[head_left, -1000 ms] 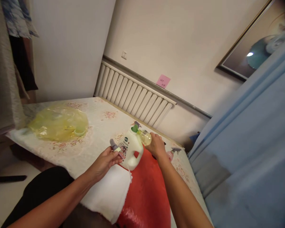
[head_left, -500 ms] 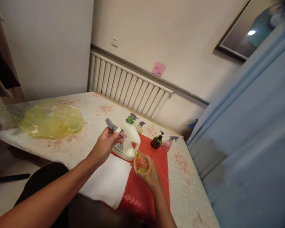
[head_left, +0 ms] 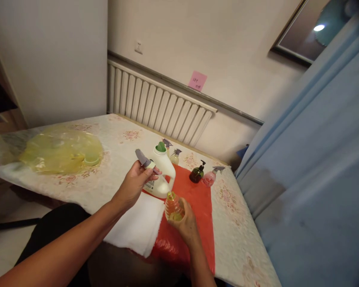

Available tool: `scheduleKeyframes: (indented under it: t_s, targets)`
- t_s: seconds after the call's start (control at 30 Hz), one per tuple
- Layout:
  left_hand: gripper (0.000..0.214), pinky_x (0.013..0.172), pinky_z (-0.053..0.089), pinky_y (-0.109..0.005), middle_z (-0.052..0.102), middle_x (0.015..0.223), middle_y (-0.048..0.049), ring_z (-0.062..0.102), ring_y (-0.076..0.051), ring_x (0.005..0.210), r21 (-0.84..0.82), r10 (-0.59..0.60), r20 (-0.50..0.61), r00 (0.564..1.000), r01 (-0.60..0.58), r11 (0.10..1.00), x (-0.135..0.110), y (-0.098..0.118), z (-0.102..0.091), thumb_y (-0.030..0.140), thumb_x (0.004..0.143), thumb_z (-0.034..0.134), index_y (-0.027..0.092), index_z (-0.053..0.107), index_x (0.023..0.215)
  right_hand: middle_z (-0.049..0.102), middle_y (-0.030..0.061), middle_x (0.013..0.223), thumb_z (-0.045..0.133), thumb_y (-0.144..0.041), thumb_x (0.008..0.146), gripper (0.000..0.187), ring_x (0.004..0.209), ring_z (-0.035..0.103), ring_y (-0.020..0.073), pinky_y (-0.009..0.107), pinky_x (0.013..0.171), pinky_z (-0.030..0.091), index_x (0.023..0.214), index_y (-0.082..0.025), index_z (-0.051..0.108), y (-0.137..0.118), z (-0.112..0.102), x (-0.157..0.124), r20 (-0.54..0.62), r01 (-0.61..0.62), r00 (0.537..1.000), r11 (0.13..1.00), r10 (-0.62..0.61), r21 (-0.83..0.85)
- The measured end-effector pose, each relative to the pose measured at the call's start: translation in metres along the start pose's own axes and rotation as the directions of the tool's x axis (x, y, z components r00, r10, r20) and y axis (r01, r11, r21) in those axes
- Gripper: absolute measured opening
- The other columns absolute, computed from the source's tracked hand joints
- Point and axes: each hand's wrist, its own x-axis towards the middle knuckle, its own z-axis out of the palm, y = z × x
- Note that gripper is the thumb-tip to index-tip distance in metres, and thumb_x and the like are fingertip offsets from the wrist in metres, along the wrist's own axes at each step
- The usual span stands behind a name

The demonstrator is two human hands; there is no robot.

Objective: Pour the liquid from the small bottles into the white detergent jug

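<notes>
Left hand (head_left: 134,179): fingers pinched on grey plastic spray-trigger head (head_left: 143,158). Right hand (head_left: 188,228): fingers wrapped round clear yellowish ribbed bottle (head_left: 172,208), uncapped, over shiny red sheet (head_left: 194,204). Chunky cream plastic handled jug (head_left: 164,166) just beyond, green piece (head_left: 160,146) in mouth.

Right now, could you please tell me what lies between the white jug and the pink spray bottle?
The head view shows the dark pump bottle beside the pink spray bottle, and red sheet towards the white jug.

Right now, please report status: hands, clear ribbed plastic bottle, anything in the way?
Left hand grips grey spray head. Right hand holds bottle, mouth open. White plastic jug stands close behind.
</notes>
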Motion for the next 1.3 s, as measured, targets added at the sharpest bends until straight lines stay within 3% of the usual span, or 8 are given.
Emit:
scheduleKeyframes:
  t_s: [0.17,0.33,0.53,0.83,0.93,1.13,1.3]
  targets:
    - [0.042,0.083,0.051,-0.034,0.072,0.095,-0.0046,0.068,-0.021,0.092,0.094,-0.126,0.102,0.987,0.117,0.989,-0.013,-0.020,0.007,0.038,0.075,0.077,0.018,0.059,0.107,0.071,0.0067,0.113,0.082,-0.022,0.057,0.068,0.103,0.067,0.0285,0.040,0.091,0.055,0.122,-0.022,0.061,-0.012,0.005,-0.001,0.042,-0.046,0.998,0.999,0.047,-0.021]
    - [0.047,0.102,0.043,-0.041,0.071,0.114,-0.0069,0.062,-0.027,0.112,0.117,-0.233,0.221,0.947,0.212,0.970,-0.022,-0.037,0.008,0.033,0.069,0.079,0.019,0.062,0.110,0.073,0.0033,0.109,0.080,-0.015,0.057,0.064,0.100,0.069,0.0263,0.036,0.088,0.056,0.118,-0.025,0.063,-0.025,0.008,-0.002,0.071,-0.060,0.996,0.998,0.058,0.028]
    - [0.046,0.108,0.037,-0.044,0.069,0.118,-0.0074,0.059,-0.029,0.116,0.189,-0.268,0.245,0.932,0.225,0.956,-0.022,-0.042,0.002,0.033,0.071,0.075,0.019,0.064,0.113,0.071,0.0042,0.113,0.081,-0.017,0.055,0.064,0.100,0.069,0.0256,0.036,0.089,0.056,0.116,-0.024,0.062,-0.036,0.008,-0.007,0.082,-0.092,0.993,0.995,0.090,0.025]
    - [0.025,0.098,0.042,-0.039,0.068,0.101,-0.0040,0.058,-0.028,0.109,0.342,-0.282,0.348,0.894,0.159,0.926,-0.023,-0.047,-0.008,0.032,0.080,0.069,0.019,0.066,0.101,0.071,0.0047,0.112,0.082,-0.020,0.052,0.069,0.103,0.067,0.0274,0.039,0.092,0.055,0.118,-0.024,0.063,-0.035,0.007,-0.010,0.044,-0.090,0.995,0.996,0.091,-0.026]
    - [0.015,0.096,0.043,-0.036,0.067,0.098,-0.0027,0.058,-0.027,0.107,0.364,-0.276,0.377,0.884,0.132,0.922,-0.023,-0.046,-0.010,0.029,0.082,0.067,0.020,0.065,0.094,0.071,0.0056,0.113,0.082,-0.016,0.049,0.070,0.102,0.067,0.0286,0.040,0.091,0.055,0.117,-0.024,0.065,-0.037,0.006,-0.012,0.068,-0.143,0.988,0.989,0.141,0.032]
    - [0.019,0.092,0.043,-0.033,0.069,0.103,-0.0029,0.059,-0.027,0.106,0.357,-0.312,0.407,0.858,0.165,0.920,-0.021,-0.037,-0.011,0.029,0.080,0.070,0.021,0.069,0.097,0.074,0.0011,0.106,0.081,-0.012,0.048,0.077,0.099,0.069,0.0252,0.037,0.091,0.054,0.122,-0.025,0.064,-0.042,0.008,-0.016,0.275,-0.318,0.934,0.884,0.229,0.344]
    - [0.023,0.091,0.044,-0.034,0.070,0.100,-0.0030,0.059,-0.028,0.106,0.330,-0.349,0.425,0.835,0.217,0.919,-0.022,-0.030,-0.007,0.033,0.081,0.070,0.022,0.071,0.101,0.074,0.0011,0.109,0.082,-0.014,0.048,0.074,0.101,0.068,0.0245,0.037,0.093,0.053,0.120,-0.025,0.065,-0.041,0.011,-0.019,0.242,-0.304,0.944,0.873,0.224,0.381]
